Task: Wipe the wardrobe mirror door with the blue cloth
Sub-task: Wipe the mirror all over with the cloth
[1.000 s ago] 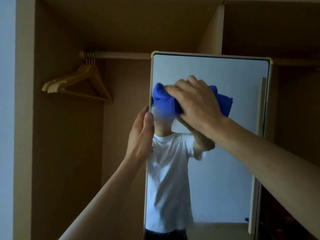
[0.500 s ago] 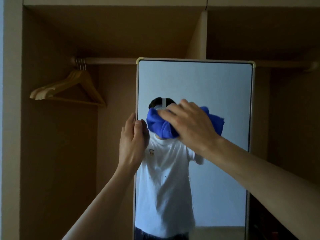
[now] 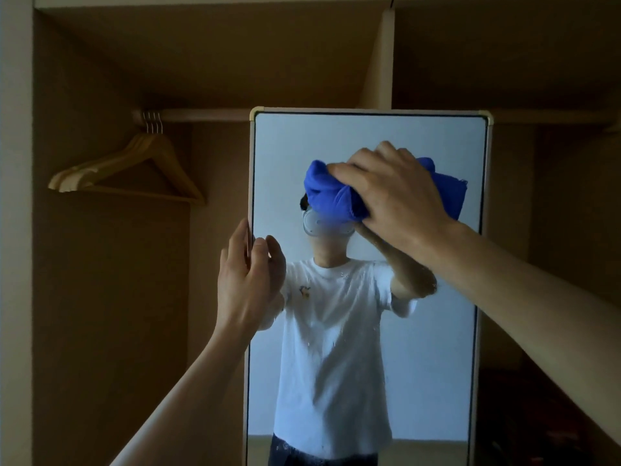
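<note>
The tall mirror door (image 3: 430, 348) in a pale frame stands in front of the open wardrobe. A bunched blue cloth (image 3: 331, 193) lies against the upper glass, and my right hand (image 3: 393, 190) grips it and presses it to the mirror. My left hand (image 3: 247, 280) holds the door's left edge at mid height, fingers behind the frame and thumb on the glass. Small droplets and streaks show on the glass below the cloth. The mirror reflects a person in a white T-shirt.
Several wooden hangers (image 3: 134, 169) hang from the rail (image 3: 201, 114) in the left wardrobe bay. A vertical partition (image 3: 381, 58) rises behind the mirror's top. The right bay (image 3: 554, 230) is dark, with something reddish low down.
The view has shifted so the mirror sits lower and more centred. My right hand has carried the cloth to the right along the upper glass. My left hand keeps its hold on the edge.
</note>
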Available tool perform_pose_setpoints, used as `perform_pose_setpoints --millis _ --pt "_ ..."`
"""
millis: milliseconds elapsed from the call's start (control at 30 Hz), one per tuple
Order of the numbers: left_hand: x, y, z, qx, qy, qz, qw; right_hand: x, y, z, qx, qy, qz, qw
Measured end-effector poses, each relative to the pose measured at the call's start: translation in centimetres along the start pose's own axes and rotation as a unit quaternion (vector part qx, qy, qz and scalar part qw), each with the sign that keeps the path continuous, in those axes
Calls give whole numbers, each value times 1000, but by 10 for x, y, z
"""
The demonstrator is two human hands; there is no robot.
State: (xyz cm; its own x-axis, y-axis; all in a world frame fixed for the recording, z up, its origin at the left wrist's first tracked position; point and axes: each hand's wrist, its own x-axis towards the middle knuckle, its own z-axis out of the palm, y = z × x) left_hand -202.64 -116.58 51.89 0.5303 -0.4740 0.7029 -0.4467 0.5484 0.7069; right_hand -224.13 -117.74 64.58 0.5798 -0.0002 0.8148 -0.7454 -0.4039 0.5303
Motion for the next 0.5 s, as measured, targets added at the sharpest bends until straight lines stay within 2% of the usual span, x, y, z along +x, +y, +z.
perform_pose_setpoints --millis 267,500 --pt "-11 1 11 19 32 -4 999 -69 -24 13 38 -74 -49 995" --pt "-23 6 14 33 39 -14 999 -79 -16 12 21 -49 -69 996"
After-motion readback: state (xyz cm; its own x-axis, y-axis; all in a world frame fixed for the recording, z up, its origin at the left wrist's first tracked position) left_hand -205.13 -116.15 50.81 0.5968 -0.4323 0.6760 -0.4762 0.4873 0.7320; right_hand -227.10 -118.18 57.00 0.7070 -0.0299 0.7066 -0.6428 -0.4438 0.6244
